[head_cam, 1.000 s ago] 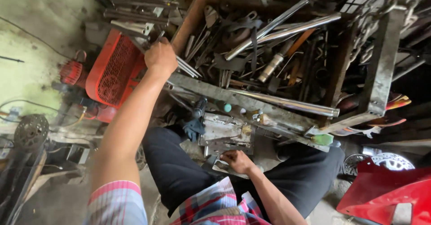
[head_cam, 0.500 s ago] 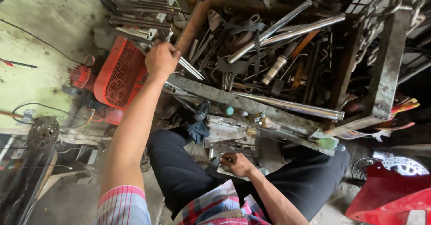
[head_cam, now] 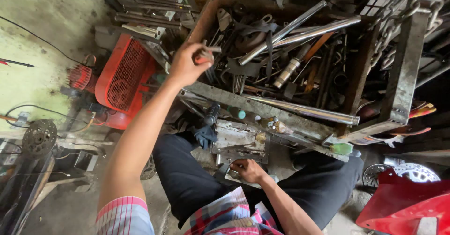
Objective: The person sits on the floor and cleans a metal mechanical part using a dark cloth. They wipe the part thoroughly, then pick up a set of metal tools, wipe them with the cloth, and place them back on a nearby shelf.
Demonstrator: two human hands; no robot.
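Observation:
My left hand (head_cam: 187,64) is stretched out over the near left corner of a rusty metal bin (head_cam: 300,115) full of tools, its fingers closed round a small red-handled tool (head_cam: 205,56). My right hand (head_cam: 248,170) rests low between my knees, gripping the edge of a grey metal part (head_cam: 241,141) that lies in front of me. I sit with dark trousers (head_cam: 187,183) and a plaid shirt. What my right hand's fingers enclose is partly hidden.
The bin holds several chrome tubes (head_cam: 304,111), wrenches and rods. A red machine with a mesh guard (head_cam: 124,78) stands at the left. A sprocket (head_cam: 40,136) lies at far left, a red plastic panel (head_cam: 408,207) at bottom right, a chain (head_cam: 389,33) at upper right.
My left hand has lifted a red-handled tool out of the bin's corner. My right hand has stayed on the metal part. The camera has shifted slightly.

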